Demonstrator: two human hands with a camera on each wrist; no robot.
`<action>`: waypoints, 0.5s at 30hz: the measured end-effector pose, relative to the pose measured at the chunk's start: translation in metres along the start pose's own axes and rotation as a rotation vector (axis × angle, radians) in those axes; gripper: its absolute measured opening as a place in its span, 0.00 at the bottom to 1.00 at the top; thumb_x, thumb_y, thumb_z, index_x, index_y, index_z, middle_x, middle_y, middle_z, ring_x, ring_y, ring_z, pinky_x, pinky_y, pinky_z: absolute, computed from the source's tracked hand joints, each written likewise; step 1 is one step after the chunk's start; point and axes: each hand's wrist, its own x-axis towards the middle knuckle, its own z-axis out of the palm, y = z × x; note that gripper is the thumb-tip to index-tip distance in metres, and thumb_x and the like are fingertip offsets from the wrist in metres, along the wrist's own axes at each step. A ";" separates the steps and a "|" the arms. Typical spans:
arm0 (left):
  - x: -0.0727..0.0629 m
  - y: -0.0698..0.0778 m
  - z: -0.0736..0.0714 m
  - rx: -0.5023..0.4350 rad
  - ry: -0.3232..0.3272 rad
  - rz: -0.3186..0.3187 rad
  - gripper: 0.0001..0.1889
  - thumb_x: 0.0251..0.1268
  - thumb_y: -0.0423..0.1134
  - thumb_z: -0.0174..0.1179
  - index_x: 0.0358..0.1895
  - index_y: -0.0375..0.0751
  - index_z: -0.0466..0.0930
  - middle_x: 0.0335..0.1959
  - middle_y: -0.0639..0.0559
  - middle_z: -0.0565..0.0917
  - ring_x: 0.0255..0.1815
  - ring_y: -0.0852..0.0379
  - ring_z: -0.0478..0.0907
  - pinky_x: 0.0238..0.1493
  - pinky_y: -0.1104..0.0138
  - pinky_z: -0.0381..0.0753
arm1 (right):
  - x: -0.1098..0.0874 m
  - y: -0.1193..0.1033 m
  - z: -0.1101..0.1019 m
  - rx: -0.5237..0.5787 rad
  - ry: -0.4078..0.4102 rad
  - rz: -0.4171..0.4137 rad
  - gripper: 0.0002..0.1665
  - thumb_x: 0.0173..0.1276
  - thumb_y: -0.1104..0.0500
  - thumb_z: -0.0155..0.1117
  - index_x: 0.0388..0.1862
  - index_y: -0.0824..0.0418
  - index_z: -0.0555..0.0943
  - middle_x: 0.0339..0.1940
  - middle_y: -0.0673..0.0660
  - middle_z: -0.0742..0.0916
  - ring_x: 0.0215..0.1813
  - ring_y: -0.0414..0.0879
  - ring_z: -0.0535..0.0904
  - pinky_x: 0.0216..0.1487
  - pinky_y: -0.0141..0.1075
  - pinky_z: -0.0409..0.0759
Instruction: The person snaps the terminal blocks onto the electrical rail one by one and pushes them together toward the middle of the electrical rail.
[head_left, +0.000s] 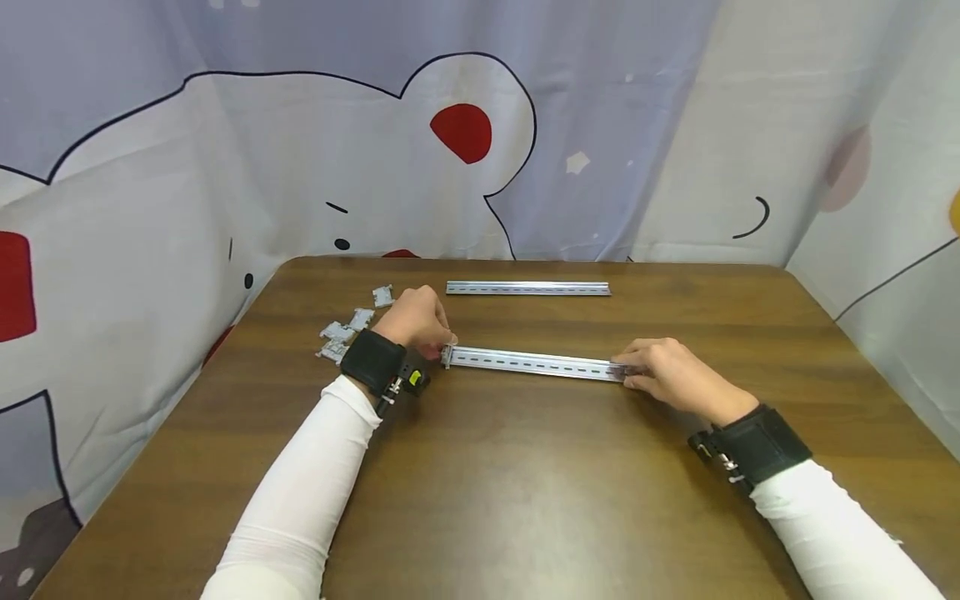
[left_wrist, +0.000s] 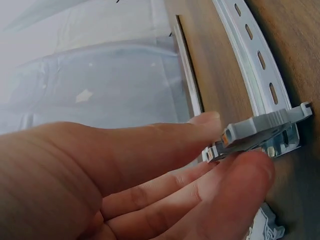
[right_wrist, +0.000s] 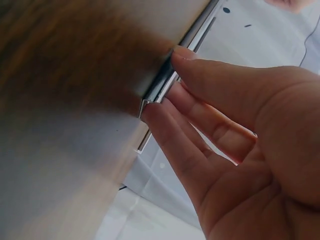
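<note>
A slotted metal DIN rail (head_left: 532, 363) lies across the middle of the table, slightly slanted. At its left end, my left hand (head_left: 417, 320) pinches a thin grey plastic terminal block (left_wrist: 257, 129) between thumb and fingers. In the left wrist view, that block sits crosswise over the rail's end; whether it is clipped on cannot be told. My right hand (head_left: 667, 377) grips the rail's other end, thumb on one edge and fingertips against the opposite edge, as the right wrist view shows.
A second DIN rail (head_left: 528, 288) lies near the table's back edge. Several loose grey terminal blocks (head_left: 362, 318) are scattered to the left of my left hand. Behind the wooden table (head_left: 517, 483) hangs a printed curtain (head_left: 315, 150).
</note>
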 end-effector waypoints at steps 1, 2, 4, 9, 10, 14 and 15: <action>0.000 0.002 -0.002 0.008 0.003 0.002 0.07 0.56 0.37 0.71 0.30 0.34 0.89 0.20 0.47 0.86 0.20 0.55 0.85 0.29 0.65 0.84 | 0.000 0.000 -0.001 -0.002 -0.002 0.007 0.19 0.57 0.68 0.73 0.50 0.65 0.85 0.44 0.59 0.87 0.43 0.53 0.85 0.40 0.43 0.82; 0.001 0.003 -0.003 0.017 0.003 0.001 0.07 0.56 0.37 0.71 0.27 0.35 0.89 0.19 0.48 0.86 0.19 0.56 0.85 0.30 0.66 0.84 | 0.000 0.000 -0.002 -0.003 -0.004 0.014 0.20 0.57 0.68 0.73 0.50 0.66 0.85 0.44 0.59 0.86 0.43 0.53 0.85 0.39 0.43 0.82; 0.002 0.005 -0.005 0.029 -0.008 -0.008 0.08 0.56 0.36 0.69 0.24 0.35 0.88 0.17 0.49 0.85 0.19 0.56 0.85 0.34 0.65 0.84 | -0.001 0.000 -0.003 0.000 -0.012 0.024 0.20 0.57 0.68 0.73 0.51 0.67 0.84 0.44 0.60 0.86 0.43 0.53 0.84 0.39 0.42 0.82; 0.002 0.004 -0.005 0.028 -0.061 -0.054 0.09 0.58 0.35 0.66 0.23 0.35 0.86 0.18 0.47 0.86 0.21 0.56 0.86 0.41 0.63 0.83 | -0.002 0.000 -0.002 0.019 -0.030 0.046 0.19 0.58 0.67 0.72 0.50 0.66 0.85 0.43 0.60 0.84 0.45 0.55 0.81 0.42 0.45 0.80; 0.002 0.003 -0.005 0.020 -0.067 -0.059 0.09 0.58 0.34 0.65 0.23 0.34 0.85 0.19 0.47 0.86 0.21 0.55 0.86 0.40 0.64 0.84 | -0.002 0.000 -0.002 0.025 -0.027 0.054 0.19 0.58 0.66 0.73 0.50 0.65 0.85 0.43 0.60 0.84 0.45 0.55 0.81 0.43 0.46 0.79; 0.001 0.000 -0.004 -0.017 -0.072 -0.058 0.09 0.59 0.33 0.64 0.23 0.34 0.85 0.19 0.46 0.85 0.21 0.55 0.86 0.37 0.65 0.84 | -0.002 0.002 -0.002 0.073 -0.008 0.102 0.19 0.56 0.63 0.76 0.47 0.64 0.87 0.37 0.56 0.84 0.39 0.51 0.79 0.38 0.41 0.76; 0.002 0.000 -0.004 -0.020 -0.074 -0.051 0.09 0.59 0.33 0.64 0.22 0.34 0.85 0.18 0.46 0.85 0.21 0.55 0.86 0.36 0.66 0.83 | -0.002 0.003 -0.002 0.093 -0.003 0.117 0.19 0.55 0.63 0.76 0.47 0.63 0.87 0.36 0.55 0.84 0.37 0.49 0.79 0.36 0.39 0.76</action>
